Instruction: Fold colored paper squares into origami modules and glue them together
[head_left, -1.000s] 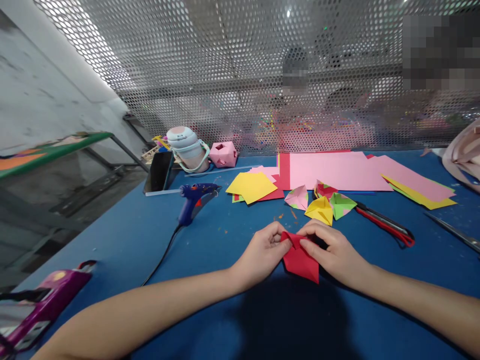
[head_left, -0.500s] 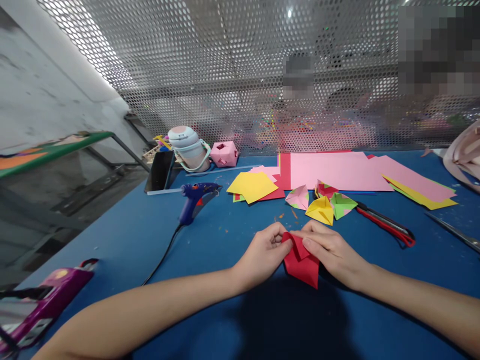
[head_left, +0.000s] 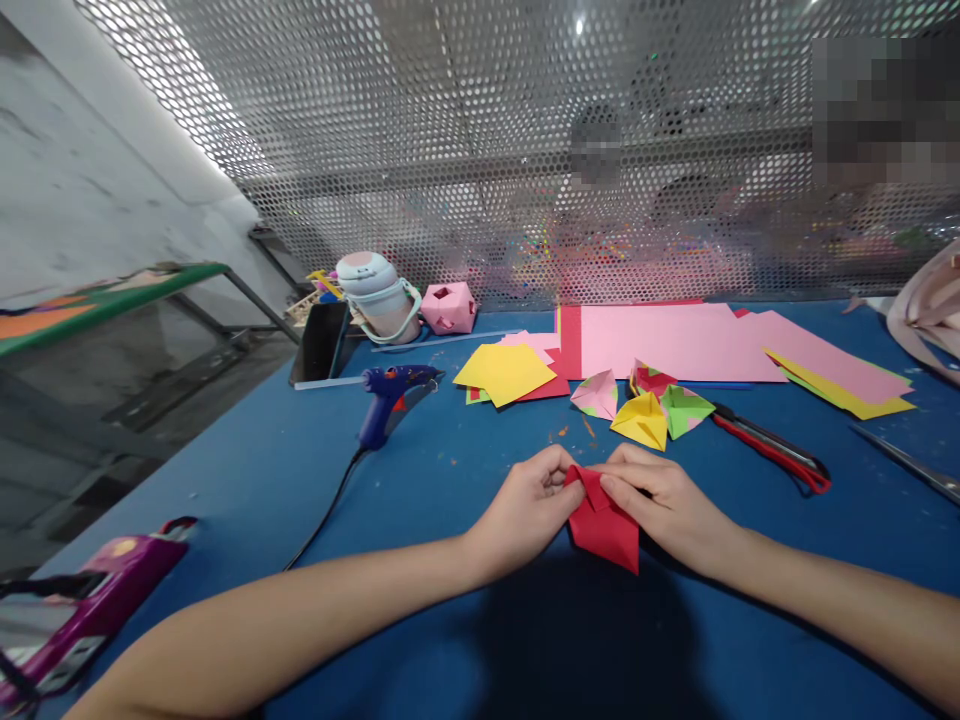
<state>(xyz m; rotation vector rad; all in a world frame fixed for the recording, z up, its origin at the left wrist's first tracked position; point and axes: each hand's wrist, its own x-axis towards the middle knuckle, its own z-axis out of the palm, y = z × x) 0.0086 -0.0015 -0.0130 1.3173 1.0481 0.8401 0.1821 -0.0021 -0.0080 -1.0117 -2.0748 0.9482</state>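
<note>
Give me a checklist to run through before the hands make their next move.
1. Red paper held by both hands: ok, left hand and right hand pinch its upper part.
2. Flap turned down near the thumbs: ok.
3. Crease pressed sharp: cannot tell, fingers cover part of it.
4. Glue gun apart from the hands: ok, it lies off to the left.
5. Glue gun cool: cannot tell.
6. Craft knife apart from the hands: ok.
</note>
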